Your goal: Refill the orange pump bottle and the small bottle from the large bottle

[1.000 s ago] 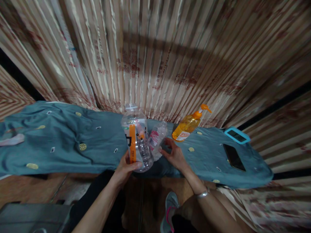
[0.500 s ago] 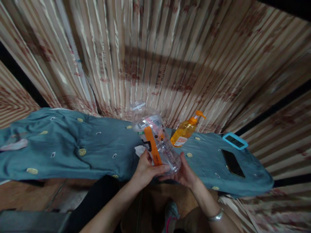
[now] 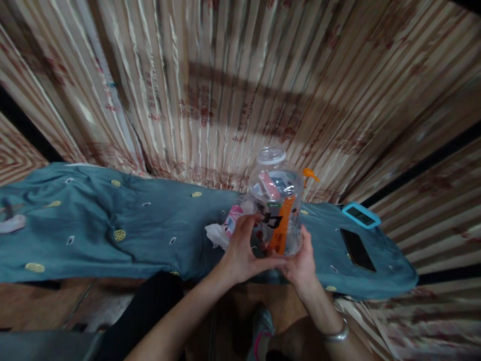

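Observation:
A large clear plastic bottle (image 3: 277,200) with an orange label stripe and a clear cap stands upright between both of my hands. My left hand (image 3: 244,248) wraps around its left side, and my right hand (image 3: 300,260) cups its lower right. A smaller clear bottle with a pink label (image 3: 233,220) lies behind my left hand on the teal cloth, next to a crumpled white tissue (image 3: 216,234). An orange pump bottle (image 3: 310,174) is mostly hidden behind the large bottle; only its nozzle shows.
A teal cloth (image 3: 112,225) covers a long low surface. A black phone (image 3: 356,249) and a blue-framed device (image 3: 361,215) lie on its right end. A striped curtain (image 3: 225,90) hangs behind. A pale object (image 3: 11,224) sits at far left.
The large bottle moved right and was turned upright from a tilt. My right hand went from near the small bottle to gripping the large one with my left.

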Motion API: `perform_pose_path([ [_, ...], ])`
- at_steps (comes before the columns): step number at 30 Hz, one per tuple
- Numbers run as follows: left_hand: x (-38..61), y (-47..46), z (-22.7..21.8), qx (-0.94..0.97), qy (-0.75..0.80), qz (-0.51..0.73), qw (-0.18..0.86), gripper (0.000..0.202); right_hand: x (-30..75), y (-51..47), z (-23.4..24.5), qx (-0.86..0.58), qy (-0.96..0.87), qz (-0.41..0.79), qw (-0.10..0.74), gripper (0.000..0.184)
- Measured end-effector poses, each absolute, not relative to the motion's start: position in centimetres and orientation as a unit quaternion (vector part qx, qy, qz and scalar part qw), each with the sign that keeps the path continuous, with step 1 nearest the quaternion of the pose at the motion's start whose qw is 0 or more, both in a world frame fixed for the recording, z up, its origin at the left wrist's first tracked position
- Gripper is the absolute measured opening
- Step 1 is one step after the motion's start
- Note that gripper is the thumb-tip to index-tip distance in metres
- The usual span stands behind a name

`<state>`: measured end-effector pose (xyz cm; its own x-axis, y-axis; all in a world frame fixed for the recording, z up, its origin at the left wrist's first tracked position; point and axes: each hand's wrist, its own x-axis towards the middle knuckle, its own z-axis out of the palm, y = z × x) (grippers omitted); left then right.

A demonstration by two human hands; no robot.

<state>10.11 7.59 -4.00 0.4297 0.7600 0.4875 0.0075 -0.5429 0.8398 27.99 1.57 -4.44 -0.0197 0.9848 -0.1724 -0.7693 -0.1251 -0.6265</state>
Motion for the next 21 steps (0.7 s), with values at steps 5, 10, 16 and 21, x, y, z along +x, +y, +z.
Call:
perform_pose_path([
  [5, 8.6, 11.3, -7.2, 0.705, 0.34, 0.552, 0.288, 0.101, 29.3, 1.6, -3.0, -0.288, -0.154, 0.692, 0.644, 0.073],
  [10, 11.0, 15.5, -11.8, 0.661, 0.427, 0.521, 0.332, 0.132, 30.6, 1.9, -3.1, -0.287, -0.141, 0.682, 0.658, 0.073],
  [16, 12.1, 16.2, -14.8, 0.652, 0.413, 0.519, 0.366, 0.094, 31.5, 2.0, -3.7, -0.297, -0.135, 0.68, 0.657, 0.074],
  [21, 11.8, 16.1, -14.8, 0.651, 0.422, 0.52, 0.357, 0.09, 32.1, 1.4, -3.6, -0.314, -0.127, 0.671, 0.659, 0.079],
])
